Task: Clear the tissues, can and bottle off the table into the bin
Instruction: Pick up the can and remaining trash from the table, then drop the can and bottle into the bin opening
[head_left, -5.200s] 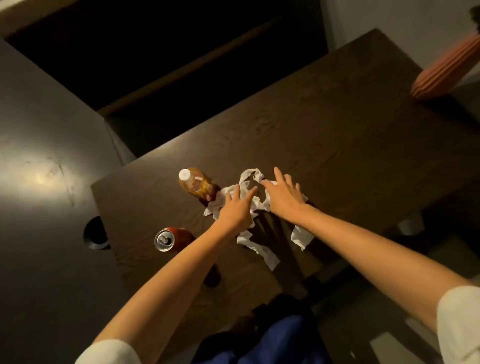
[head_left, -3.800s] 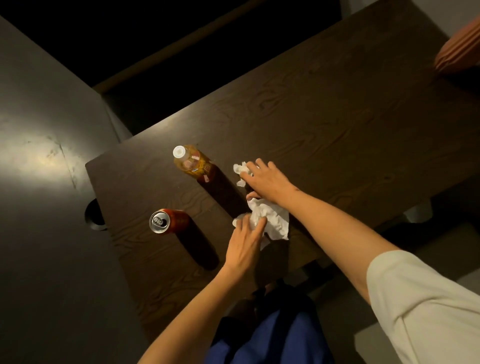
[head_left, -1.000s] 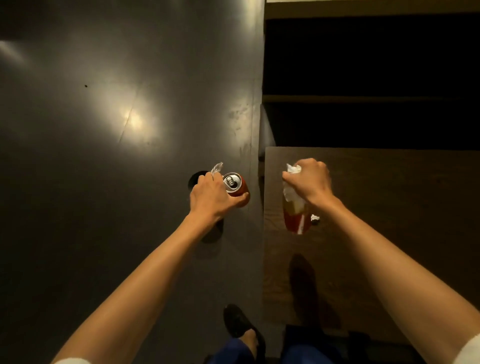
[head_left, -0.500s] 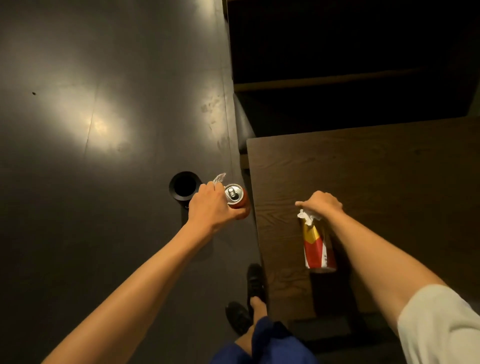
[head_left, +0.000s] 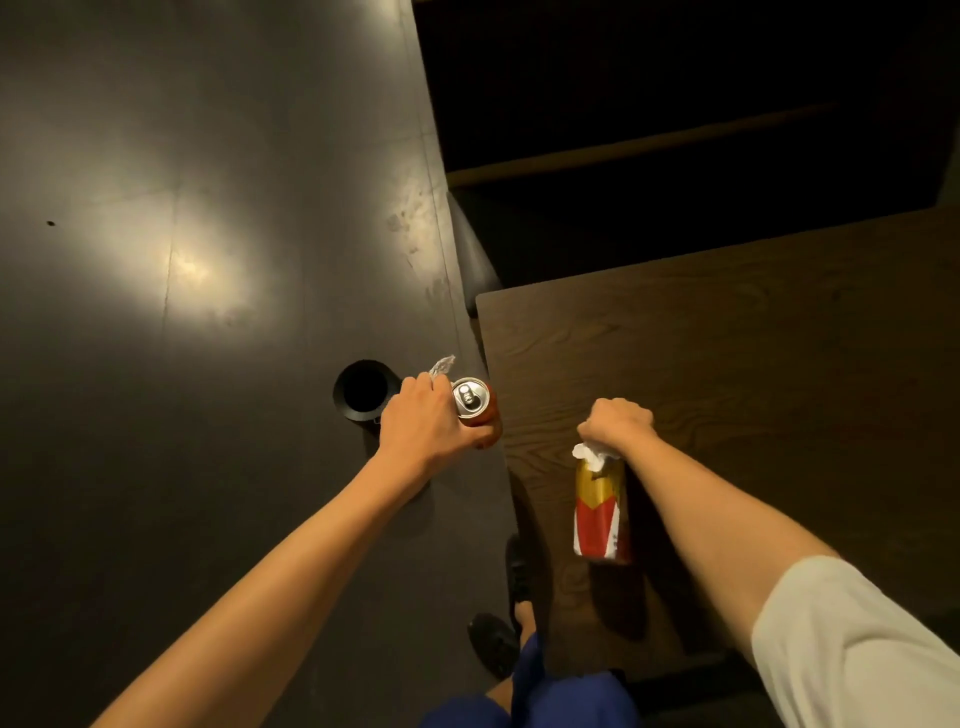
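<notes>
My left hand (head_left: 426, 426) grips a red can (head_left: 474, 410) with a silver top, held upright over the floor just right of a small black round bin (head_left: 363, 389). A strip of white tissue (head_left: 441, 365) sticks out past its fingers. My right hand (head_left: 618, 426) holds a bottle (head_left: 600, 512) with a gold and red label by its top, together with a wad of white tissue (head_left: 589, 454). The bottle hangs over the left edge of the dark wooden table (head_left: 753, 364).
The floor (head_left: 182, 260) is dark and glossy with a light reflection. Dark steps or shelving (head_left: 649, 145) lie beyond the table. My feet in dark shoes (head_left: 498, 639) stand beside the table's left edge.
Both hands gathered the tissues, then picked up the can and the bottle. In the last half second the view shifted slightly; the hands hold about the same poses near the bin.
</notes>
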